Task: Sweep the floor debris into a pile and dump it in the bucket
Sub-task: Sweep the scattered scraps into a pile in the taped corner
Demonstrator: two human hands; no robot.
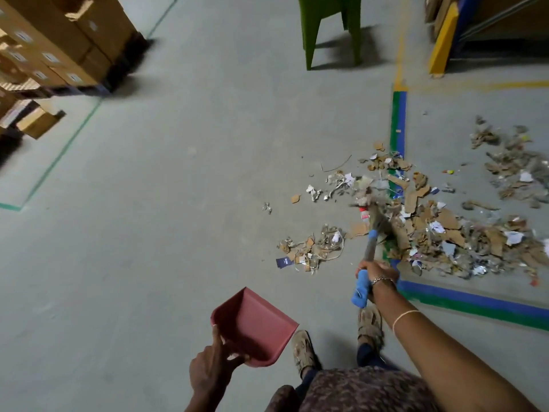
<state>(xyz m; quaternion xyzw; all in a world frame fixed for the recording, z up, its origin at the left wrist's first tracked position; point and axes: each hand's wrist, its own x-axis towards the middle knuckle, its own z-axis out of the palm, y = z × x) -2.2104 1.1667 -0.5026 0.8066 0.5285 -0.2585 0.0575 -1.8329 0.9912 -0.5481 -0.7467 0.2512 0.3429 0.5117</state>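
My right hand grips the blue handle of a broom; its blurred bristles lie in the debris. Cardboard scraps, paper and foil form a big heap at the right, over blue and green floor tape. A smaller clump lies left of the broom, and a looser patch sits farther right. My left hand holds a pink dustpan by its rear edge, off the floor, near my feet. No bucket is in view.
Stacked cardboard boxes on a dark pallet stand at the back left behind a green floor line. A green plastic stool stands at the top centre. A yellow and blue rack post is at the top right. My shoes are at the bottom.
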